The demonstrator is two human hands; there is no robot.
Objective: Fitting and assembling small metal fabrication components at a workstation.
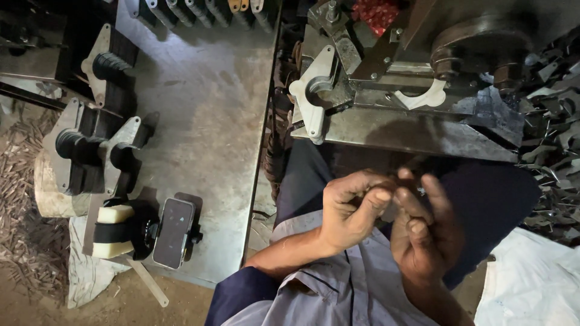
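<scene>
Your left hand (353, 208) and right hand (423, 232) meet, fingertips touching, just below the grey steel press machine (423, 78). Whether they pinch anything: cannot tell. A black phone (173, 232) lies well left of the machine.

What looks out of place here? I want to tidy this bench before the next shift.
A phone sits at the metal table's near edge among stacked plates. Metal offcuts lie scattered right of the press.

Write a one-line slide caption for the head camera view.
Seated person's left hand and right hand meet over the lap, below a metal press, with a phone on the steel table.
</scene>
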